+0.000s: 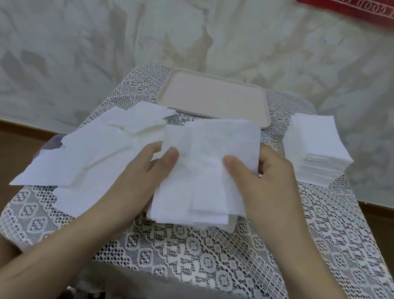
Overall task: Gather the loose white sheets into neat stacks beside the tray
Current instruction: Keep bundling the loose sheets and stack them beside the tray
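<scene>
Flanking the bundle (201, 176): loose sheets (99, 158) (left), neat stack (317, 147), seemingly pink tray (215, 97).

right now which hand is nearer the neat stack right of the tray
Right. The right hand grips the held sheets just beside the neat stack; the left hand grips their far side, farther off.

Bare lace tablecloth (197, 260) lies open near; loose sheets (100, 153) crowd left, a stack (320, 144) right, tray (215, 97) far.
</scene>
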The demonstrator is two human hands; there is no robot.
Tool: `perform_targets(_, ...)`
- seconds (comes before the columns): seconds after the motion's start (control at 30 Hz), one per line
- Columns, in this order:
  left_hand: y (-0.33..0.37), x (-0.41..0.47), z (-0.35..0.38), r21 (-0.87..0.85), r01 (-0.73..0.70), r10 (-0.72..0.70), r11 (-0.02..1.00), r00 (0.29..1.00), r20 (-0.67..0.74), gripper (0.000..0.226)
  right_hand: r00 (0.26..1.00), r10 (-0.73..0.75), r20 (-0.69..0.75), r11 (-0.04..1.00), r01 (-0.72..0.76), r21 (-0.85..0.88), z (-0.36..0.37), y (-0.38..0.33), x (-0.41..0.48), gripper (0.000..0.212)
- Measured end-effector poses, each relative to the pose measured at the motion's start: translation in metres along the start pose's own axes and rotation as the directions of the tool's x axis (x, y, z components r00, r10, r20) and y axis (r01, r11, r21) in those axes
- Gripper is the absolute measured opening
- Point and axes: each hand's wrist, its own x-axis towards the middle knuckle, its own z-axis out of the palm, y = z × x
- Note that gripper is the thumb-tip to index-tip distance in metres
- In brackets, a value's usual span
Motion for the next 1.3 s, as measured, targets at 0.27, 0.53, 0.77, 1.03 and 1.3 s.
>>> perform_targets(0.27, 0.000, -0.001, -0.004, -0.070, 0.043, -0.038, 0.997, 0.997, 0.067, 0.058, 0.998, 0.031, 0.057, 0.999, -0.030, -0.012, 0.003, 0.001, -0.003, 0.009)
perform_targets(0.53, -0.001, 0.000, -0.003, -0.114, 0.048, -0.042, 0.992, 0.998, 0.057, 0.059, 0.999, 0.021, 0.042, 1.000, -0.021, -0.004, -0.021, -0.009, -0.002, 0.012)
perform_targets(0.77, -0.003, 0.000, 0.001, -0.097, 0.021, -0.016, 0.995, 0.998, 0.055, 0.064, 0.987, 0.102, 0.128, 0.994, -0.107, 0.033, 0.002, -0.008, -0.011, 0.017)
perform_targets(1.03, -0.004, 0.001, -0.004, -0.131, 0.050, -0.036, 0.990, 0.993, 0.109, 0.059, 0.993, 0.070, 0.094, 0.997, -0.073, 0.023, 0.011, -0.001, -0.010, 0.021)
perform_targets(1.3, -0.003, 0.002, -0.004, -0.153, 0.059, -0.043, 0.986, 0.993, 0.107, 0.056, 0.997, 0.055, 0.058, 0.998, -0.054, -0.011, -0.014, -0.002, -0.003, 0.015)
